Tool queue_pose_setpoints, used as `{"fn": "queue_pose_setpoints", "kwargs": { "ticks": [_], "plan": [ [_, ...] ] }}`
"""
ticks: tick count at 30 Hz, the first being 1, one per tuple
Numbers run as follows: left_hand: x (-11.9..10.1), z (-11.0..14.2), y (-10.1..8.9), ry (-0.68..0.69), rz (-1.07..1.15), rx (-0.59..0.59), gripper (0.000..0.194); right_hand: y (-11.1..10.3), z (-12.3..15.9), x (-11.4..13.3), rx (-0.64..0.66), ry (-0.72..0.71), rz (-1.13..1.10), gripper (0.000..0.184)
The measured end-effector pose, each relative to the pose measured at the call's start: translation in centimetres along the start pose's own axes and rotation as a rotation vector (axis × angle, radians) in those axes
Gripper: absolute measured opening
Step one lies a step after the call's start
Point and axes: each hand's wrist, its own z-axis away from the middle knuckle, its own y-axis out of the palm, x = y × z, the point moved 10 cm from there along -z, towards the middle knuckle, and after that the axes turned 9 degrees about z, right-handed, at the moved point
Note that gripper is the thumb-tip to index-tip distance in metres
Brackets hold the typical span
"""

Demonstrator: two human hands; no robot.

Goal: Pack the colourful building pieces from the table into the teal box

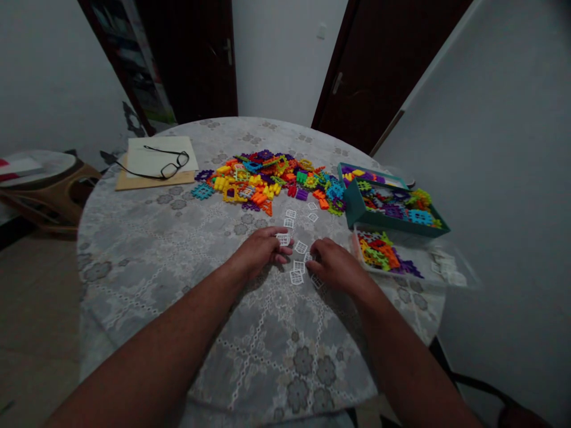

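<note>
My left hand (264, 251) is closed on a small white lattice window piece (282, 239), pinched between thumb and fingers above the tablecloth. My right hand (332, 261) reaches down among more white lattice pieces. Its fingertips are closed at the edge of one white piece (307, 258), partly hidden by the fingers. Between the hands lie several similar pieces, among them a white piece (296, 277) nearest me and another (300, 247) farther up. Two more, a white piece (289, 223) and one behind it, lie just beyond my left hand.
A heap of colourful plastic building pieces (263, 178) spreads across the table's far middle. At right stand a green box (397, 221) and a clear plastic tray (392, 272), both holding pieces. Black-framed glasses (169, 170) rest on paper and a board (156, 181) at far left.
</note>
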Motion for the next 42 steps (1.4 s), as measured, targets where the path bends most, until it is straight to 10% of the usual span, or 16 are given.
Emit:
{"fn": "queue_pose_setpoints", "kwargs": {
  "ticks": [8,16,26,30,36,42],
  "plan": [
    [0.2,0.3,0.4,-0.023,0.012,0.068,0.059,-0.4,-0.5,0.2,0.039,-0.043,-0.25,0.013],
    [0.7,0.4,1.1,-0.018,-0.084,0.187,0.067,-2.2,-0.5,3.1,-0.209,-0.192,-0.488,0.018],
    [0.5,1.3,3.2,0.056,-0.278,0.374,0.037,-2.4,-0.6,5.6,-0.287,-0.335,-0.43,0.02],
    [0.3,0.8,2.2,0.04,-0.248,0.274,0.045,-4.3,-0.2,4.3,-0.307,-0.32,-0.429,0.019],
    [-0.4,0.4,0.5,0.005,-0.093,0.099,0.06,-2.0,2.0,1.4,0.285,-0.168,-0.097,0.016],
    [-0.2,0.3,0.5,-0.011,-0.037,0.08,0.064,-0.6,3.2,1.6,0.399,-0.144,0.025,0.032]
  ]
}}
